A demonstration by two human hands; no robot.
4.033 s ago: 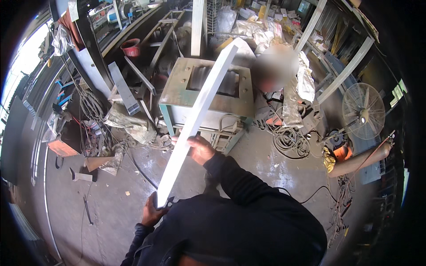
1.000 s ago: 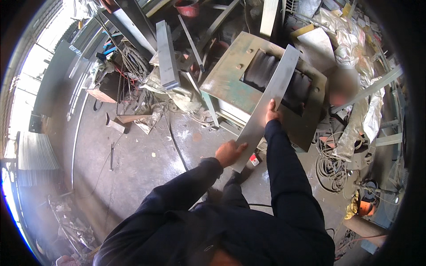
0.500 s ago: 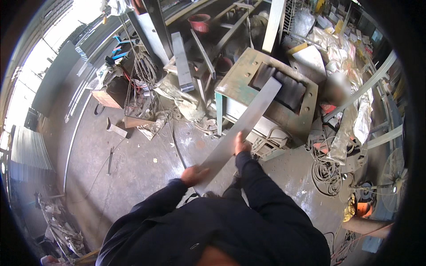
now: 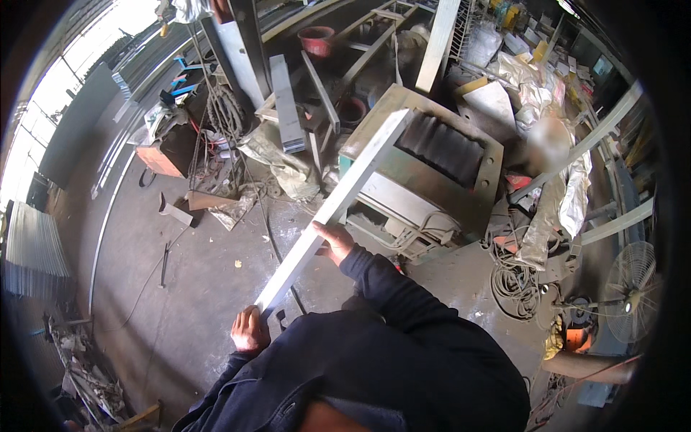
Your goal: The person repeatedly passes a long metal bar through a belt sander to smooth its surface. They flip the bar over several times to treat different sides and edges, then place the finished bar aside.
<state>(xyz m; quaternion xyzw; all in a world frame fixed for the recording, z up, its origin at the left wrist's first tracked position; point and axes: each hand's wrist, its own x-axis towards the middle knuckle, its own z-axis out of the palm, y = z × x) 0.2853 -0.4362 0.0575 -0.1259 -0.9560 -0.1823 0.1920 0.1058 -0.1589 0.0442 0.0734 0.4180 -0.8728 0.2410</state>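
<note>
A long pale metal strip is held slanted in front of the green machine, its far end lying over the machine's near left corner and its near end down by the person's chest. The near end is gripped by the left hand, closed around it, while the right hand is closed on the strip's edge midway along, just short of the machine. A coil of cable is seen on the floor to the right of the machine, and a standing fan farther right.

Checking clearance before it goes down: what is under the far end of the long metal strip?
The strip's far end lies over the green machine's top corner. Contact there cannot be seen.
</note>
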